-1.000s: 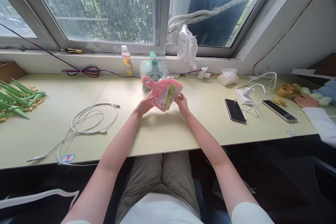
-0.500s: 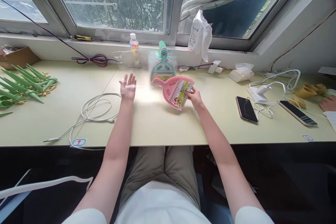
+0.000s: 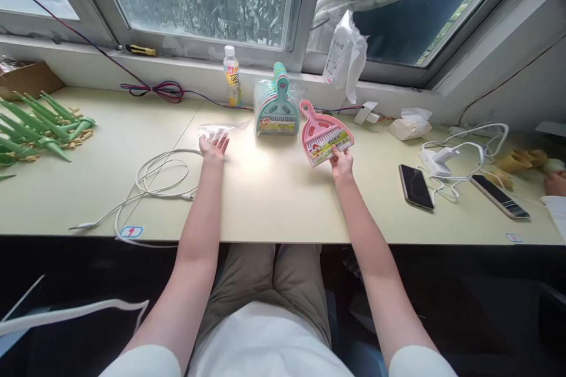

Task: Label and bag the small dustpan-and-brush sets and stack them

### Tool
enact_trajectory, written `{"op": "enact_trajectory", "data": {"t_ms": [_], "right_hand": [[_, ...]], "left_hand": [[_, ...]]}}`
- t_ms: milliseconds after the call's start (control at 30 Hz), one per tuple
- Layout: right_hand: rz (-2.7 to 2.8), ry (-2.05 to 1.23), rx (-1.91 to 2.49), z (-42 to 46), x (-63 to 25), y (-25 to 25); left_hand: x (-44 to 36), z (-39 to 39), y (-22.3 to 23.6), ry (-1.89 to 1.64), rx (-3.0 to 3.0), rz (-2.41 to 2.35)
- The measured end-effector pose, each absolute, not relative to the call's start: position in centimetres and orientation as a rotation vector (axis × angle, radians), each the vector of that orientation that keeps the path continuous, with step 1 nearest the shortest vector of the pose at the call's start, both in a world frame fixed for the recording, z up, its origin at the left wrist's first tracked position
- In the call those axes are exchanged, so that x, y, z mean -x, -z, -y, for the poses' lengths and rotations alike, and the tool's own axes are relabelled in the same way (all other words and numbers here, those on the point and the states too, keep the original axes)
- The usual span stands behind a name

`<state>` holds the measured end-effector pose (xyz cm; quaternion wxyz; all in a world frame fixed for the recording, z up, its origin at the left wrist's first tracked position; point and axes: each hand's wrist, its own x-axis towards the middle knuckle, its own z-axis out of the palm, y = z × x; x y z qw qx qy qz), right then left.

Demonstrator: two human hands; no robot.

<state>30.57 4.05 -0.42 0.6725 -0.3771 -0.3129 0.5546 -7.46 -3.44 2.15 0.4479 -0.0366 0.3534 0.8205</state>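
My right hand (image 3: 342, 164) grips the lower edge of a pink dustpan (image 3: 319, 125) and the brush set in it. The brush bristles lie behind a printed label, and the dustpan's handle points up and to the left, above the table. My left hand (image 3: 214, 146) is palm up with its fingers apart. A clear plastic bag (image 3: 223, 129) rests over its fingertips. Between the hands and farther back stands a stack of similar dustpans (image 3: 278, 109) in clear wrap, with a mint-green one in front.
A drink bottle (image 3: 232, 79) stands by the wall. White cable (image 3: 165, 179) lies coiled left, near green plastic pieces (image 3: 48, 129). At right are a tissue pack (image 3: 411, 123), two phones (image 3: 415, 187) and a white charger (image 3: 437, 160). Another person's hand (image 3: 556, 184) shows at the right edge.
My right hand has moved the pink dustpan right and turned it so the handle points more upward. The clear bag has dropped lower over my left fingers, uncovering the bottle.
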Motion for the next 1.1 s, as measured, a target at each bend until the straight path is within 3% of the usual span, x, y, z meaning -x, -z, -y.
{"op": "enact_trajectory", "data": {"t_ms": [533, 1100], "right_hand": [[0.318, -1.073, 0.979, -5.8, -34.5, -0.2], [0.364, -1.071, 1.138, -6.6, -33.8, 2.1]], "left_hand": [[7.6, 3.2, -1.5, -2.024, 0.081, -0.827], [6.2, 2.7, -0.9, -1.994, 0.062, -0.997]]}}
